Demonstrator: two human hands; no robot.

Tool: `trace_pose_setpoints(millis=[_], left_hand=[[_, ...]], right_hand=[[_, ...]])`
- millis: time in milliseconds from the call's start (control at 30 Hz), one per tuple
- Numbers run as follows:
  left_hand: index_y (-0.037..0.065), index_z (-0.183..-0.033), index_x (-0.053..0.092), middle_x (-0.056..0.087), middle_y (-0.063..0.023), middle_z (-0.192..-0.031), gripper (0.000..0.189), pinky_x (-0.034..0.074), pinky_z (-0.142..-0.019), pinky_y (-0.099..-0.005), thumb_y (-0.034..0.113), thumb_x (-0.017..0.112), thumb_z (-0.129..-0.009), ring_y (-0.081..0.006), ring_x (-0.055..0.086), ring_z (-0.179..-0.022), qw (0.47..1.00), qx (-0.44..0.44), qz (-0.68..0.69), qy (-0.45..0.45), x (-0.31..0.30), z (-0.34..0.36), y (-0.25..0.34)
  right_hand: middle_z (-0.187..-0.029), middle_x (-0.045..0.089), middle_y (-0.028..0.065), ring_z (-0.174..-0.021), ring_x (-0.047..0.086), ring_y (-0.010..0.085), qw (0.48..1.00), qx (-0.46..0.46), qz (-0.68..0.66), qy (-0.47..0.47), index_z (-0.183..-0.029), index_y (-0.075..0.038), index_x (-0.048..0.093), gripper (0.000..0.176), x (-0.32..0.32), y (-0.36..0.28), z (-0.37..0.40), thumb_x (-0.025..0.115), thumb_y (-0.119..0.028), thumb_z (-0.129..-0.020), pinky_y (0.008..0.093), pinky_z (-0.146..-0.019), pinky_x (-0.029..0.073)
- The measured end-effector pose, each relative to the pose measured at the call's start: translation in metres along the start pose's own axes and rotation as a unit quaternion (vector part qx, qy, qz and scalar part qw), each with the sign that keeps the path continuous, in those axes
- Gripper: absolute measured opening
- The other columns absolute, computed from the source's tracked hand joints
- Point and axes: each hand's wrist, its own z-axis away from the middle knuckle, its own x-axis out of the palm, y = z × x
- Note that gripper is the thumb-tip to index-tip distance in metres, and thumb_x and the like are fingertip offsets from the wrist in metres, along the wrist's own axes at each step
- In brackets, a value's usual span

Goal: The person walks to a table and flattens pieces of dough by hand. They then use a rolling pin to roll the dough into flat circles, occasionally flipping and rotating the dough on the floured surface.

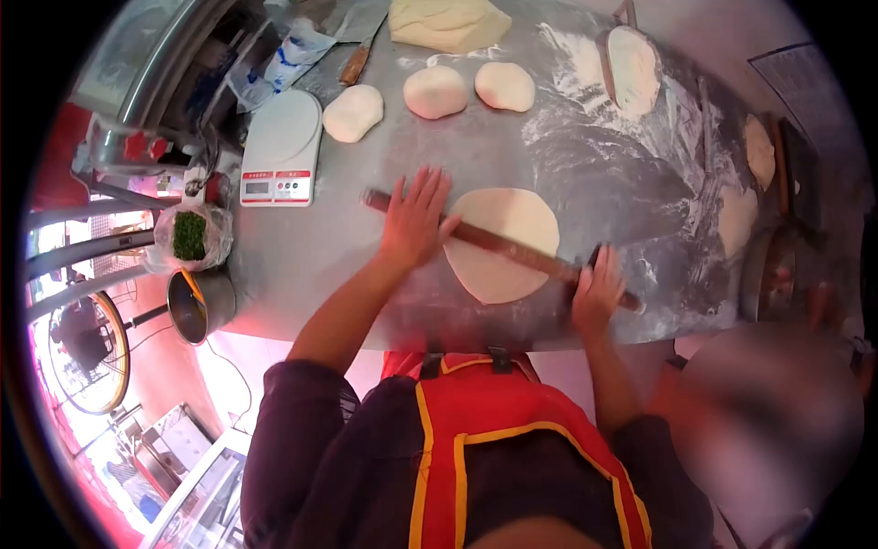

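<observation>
A brown rolling pin lies slantwise across a flattened round of dough on the metal table. My left hand rests on the pin's left part, palm down with its fingers stretched out. Over the pin's right part lies my right hand, fingers extended, with a dark band or object at one finger. Beyond the pin sit three dough balls, one left, one middle and one right.
A white scale stands at the left, near a scraper. A big dough block is at the far edge. Flour and a floury oval tray are at the right. A metal pot and bagged greens flank the left edge.
</observation>
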Motion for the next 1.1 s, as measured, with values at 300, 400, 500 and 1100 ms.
trace_pose_setpoints(millis=[300,400,500,1100], left_hand=[[0.004,-0.150,0.033,0.027,-0.0135,-0.159,0.072,0.010,-0.120,-0.0500,0.050,0.048,-0.096,-0.0262,0.018,-0.149,0.995,0.012,-0.034,0.097,0.011,-0.112,-0.008],[-0.001,-0.147,0.035,0.035,-0.0178,-0.154,0.076,0.014,-0.119,-0.0517,0.048,0.055,-0.092,-0.0308,0.027,-0.146,0.999,-0.027,-0.001,-0.023,0.006,-0.001,-0.011],[-0.003,-0.138,0.045,0.046,-0.0189,-0.145,0.065,0.021,-0.117,-0.0521,0.039,0.060,-0.091,-0.0330,0.038,-0.139,0.998,0.003,0.054,0.013,0.005,0.075,-0.018],[0.005,-0.105,0.060,0.062,-0.0143,-0.108,0.042,0.046,-0.092,-0.0458,0.017,0.074,-0.067,-0.0355,0.059,-0.104,0.997,-0.002,0.077,0.032,-0.029,0.160,-0.030]], right_hand=[[-0.155,0.031,0.0187,-0.145,0.027,0.0355,0.999,0.011,0.000,0.033,-0.150,-0.005,0.031,0.056,0.007,0.015,-0.102,0.039,-0.032,-0.102,0.0579,-0.116,0.017],[-0.155,0.032,0.0191,-0.143,0.029,0.0370,0.998,-0.030,-0.050,-0.008,-0.149,-0.002,0.032,0.058,-0.002,-0.007,0.009,0.044,-0.029,-0.099,0.0581,-0.116,0.017],[-0.153,0.034,0.0200,-0.142,0.031,0.0378,0.995,-0.055,-0.076,-0.032,-0.148,-0.001,0.033,0.058,-0.019,-0.018,0.071,0.046,-0.027,-0.098,0.0575,-0.115,0.019],[-0.126,0.056,0.0123,-0.124,0.049,0.0320,0.971,-0.126,-0.109,-0.169,-0.131,-0.008,0.054,0.055,-0.032,0.003,0.073,0.072,-0.010,-0.079,0.0530,-0.112,0.029]])
